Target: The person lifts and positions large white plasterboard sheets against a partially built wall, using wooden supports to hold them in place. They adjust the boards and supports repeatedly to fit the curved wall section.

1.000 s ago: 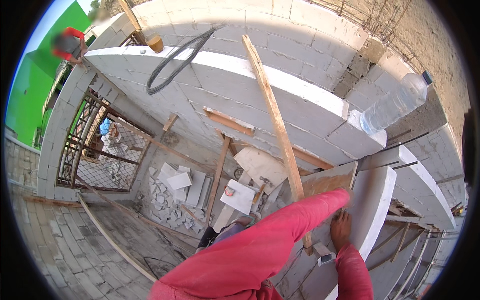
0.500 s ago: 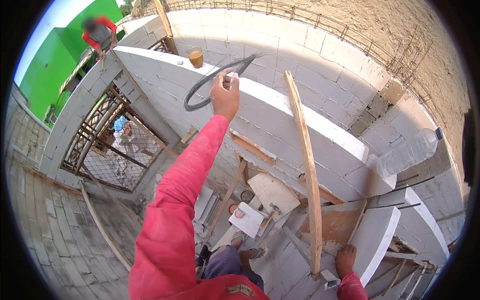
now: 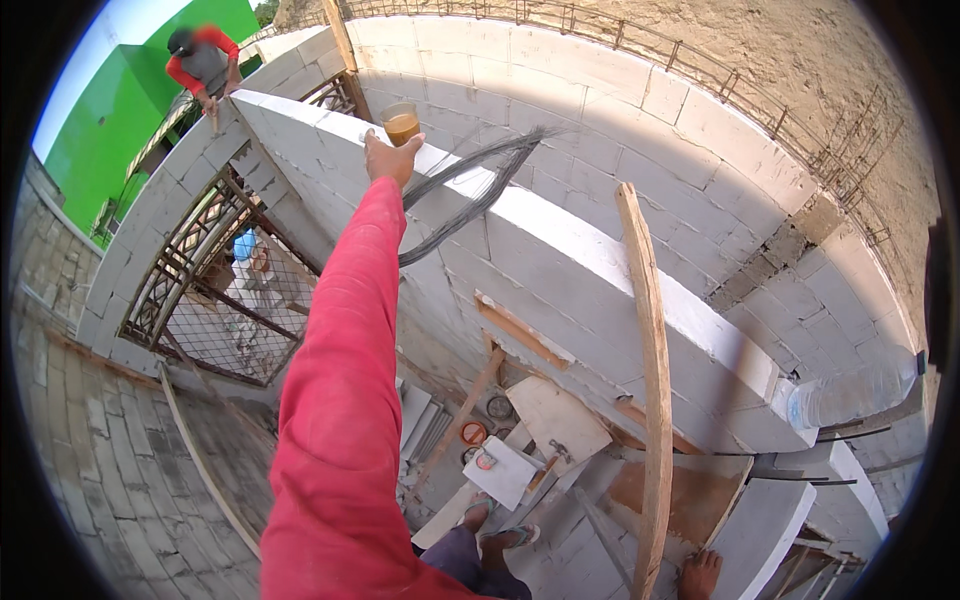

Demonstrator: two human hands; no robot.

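Note:
My left hand (image 3: 393,158) reaches out to the wall top, thumb and fingers apart at the near side of a clear cup of brown drink (image 3: 401,124). The cup stands upright on the wall; whether my fingers press on it is hard to make out. Beside that hand, a loop of thin dark wire (image 3: 490,185), blurred, crosses the wall top and droops over its near face. At the lower right, my right hand (image 3: 700,576) rests with its fingers laid against the edge of a pale block (image 3: 765,525), holding nothing that shows.
A wooden post (image 3: 650,380) leans before the pale block wall (image 3: 590,240). A clear plastic bottle (image 3: 855,395) lies at the wall's right end. Below are boards (image 3: 560,420) and a white panel (image 3: 500,472) by my feet. Another person (image 3: 205,62) works at the far left.
My left hand has moved left and away from the wire loop to the cup, its fingers spreading. The view has shifted, and my right hand sits lower in it, still at the block.

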